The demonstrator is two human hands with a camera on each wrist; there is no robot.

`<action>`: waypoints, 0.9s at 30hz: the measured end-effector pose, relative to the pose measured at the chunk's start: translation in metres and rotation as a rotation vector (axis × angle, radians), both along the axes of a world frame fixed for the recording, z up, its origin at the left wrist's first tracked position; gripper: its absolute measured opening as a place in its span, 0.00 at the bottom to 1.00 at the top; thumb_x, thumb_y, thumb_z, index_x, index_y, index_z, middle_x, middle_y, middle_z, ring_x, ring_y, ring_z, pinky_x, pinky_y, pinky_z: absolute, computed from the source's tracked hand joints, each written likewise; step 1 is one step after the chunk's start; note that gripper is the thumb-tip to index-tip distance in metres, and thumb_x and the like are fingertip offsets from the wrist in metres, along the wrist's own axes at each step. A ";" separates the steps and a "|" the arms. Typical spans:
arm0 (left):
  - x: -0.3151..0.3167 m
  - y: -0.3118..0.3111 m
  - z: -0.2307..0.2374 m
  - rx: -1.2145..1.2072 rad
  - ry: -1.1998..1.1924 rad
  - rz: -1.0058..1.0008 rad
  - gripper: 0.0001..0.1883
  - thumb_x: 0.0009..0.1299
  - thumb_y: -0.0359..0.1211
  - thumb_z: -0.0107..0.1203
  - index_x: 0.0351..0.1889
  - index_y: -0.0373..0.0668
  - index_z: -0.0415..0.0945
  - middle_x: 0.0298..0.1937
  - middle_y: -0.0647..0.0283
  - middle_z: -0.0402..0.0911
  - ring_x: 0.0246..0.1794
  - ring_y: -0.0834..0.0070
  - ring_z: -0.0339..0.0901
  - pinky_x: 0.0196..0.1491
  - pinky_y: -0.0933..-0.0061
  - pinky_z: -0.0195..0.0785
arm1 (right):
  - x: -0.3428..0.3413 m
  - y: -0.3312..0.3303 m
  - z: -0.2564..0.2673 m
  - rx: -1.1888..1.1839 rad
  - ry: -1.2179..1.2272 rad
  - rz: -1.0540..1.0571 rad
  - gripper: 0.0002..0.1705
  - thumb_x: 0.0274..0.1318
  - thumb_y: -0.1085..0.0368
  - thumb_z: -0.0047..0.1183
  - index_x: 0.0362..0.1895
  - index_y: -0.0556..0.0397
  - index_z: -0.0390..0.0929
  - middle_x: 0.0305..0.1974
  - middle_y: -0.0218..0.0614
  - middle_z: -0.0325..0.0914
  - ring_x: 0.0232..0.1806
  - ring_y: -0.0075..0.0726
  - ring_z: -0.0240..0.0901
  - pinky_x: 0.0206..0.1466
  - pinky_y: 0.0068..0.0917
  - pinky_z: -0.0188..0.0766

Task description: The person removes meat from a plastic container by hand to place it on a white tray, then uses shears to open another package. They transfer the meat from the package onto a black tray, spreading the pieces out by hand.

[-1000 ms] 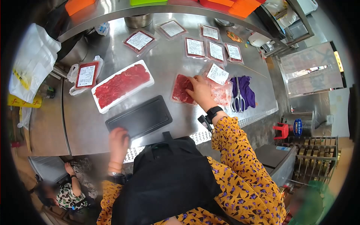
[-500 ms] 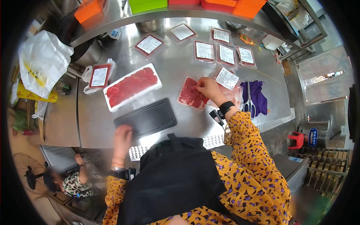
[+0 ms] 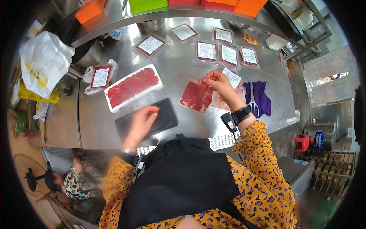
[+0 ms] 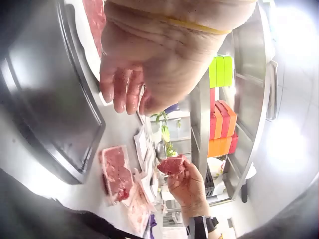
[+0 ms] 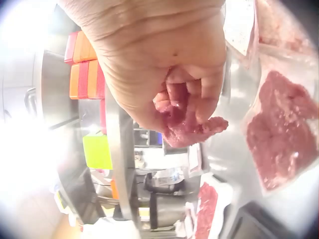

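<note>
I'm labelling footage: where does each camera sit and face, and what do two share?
Head: on the head, facing forward and down at the silver metal table; left hand, right hand, yellow patterned sleeves, black apron show.
Left wrist: on that wrist, facing along the left hand past the black rectangular plastic tray; right hand shows too.
Right wrist: on that wrist, facing along the right hand holding red raw meat.
Shared by both wrists: clear plastic pack of red meat.
</note>
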State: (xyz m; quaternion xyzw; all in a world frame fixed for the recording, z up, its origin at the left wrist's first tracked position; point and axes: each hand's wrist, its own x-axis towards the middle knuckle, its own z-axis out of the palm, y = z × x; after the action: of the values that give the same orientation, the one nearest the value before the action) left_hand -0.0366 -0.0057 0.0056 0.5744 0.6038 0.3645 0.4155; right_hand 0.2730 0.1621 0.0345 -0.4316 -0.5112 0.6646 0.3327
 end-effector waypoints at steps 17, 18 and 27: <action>0.006 -0.032 -0.023 -0.221 -0.912 0.297 0.07 0.72 0.28 0.57 0.46 0.44 0.73 0.39 0.69 0.80 0.39 0.83 0.77 0.42 0.82 0.71 | -0.124 -0.090 -0.050 -0.354 0.201 0.329 0.18 0.60 0.66 0.60 0.54 0.48 0.75 0.43 0.26 0.79 0.45 0.20 0.75 0.49 0.18 0.69; 0.004 -0.037 -0.027 -0.222 -0.930 0.330 0.07 0.71 0.27 0.57 0.45 0.44 0.73 0.39 0.69 0.79 0.39 0.83 0.77 0.42 0.82 0.71 | -0.127 -0.093 -0.053 -0.342 0.192 0.322 0.17 0.60 0.66 0.60 0.53 0.48 0.76 0.42 0.25 0.79 0.45 0.19 0.75 0.49 0.18 0.69; -0.018 -0.062 -0.051 -0.031 -0.741 0.489 0.05 0.71 0.24 0.53 0.42 0.43 0.72 0.38 0.70 0.79 0.35 0.85 0.74 0.40 0.83 0.70 | -0.157 -0.102 -0.081 -0.097 0.128 0.453 0.10 0.60 0.73 0.57 0.46 0.51 0.76 0.35 0.25 0.78 0.36 0.18 0.74 0.39 0.18 0.70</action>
State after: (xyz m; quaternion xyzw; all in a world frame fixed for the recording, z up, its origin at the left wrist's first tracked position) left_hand -0.0546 -0.0678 -0.0450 0.2391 0.5375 0.6244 0.5139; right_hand 0.1157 0.0601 -0.0464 -0.2785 -0.5402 0.7721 0.1859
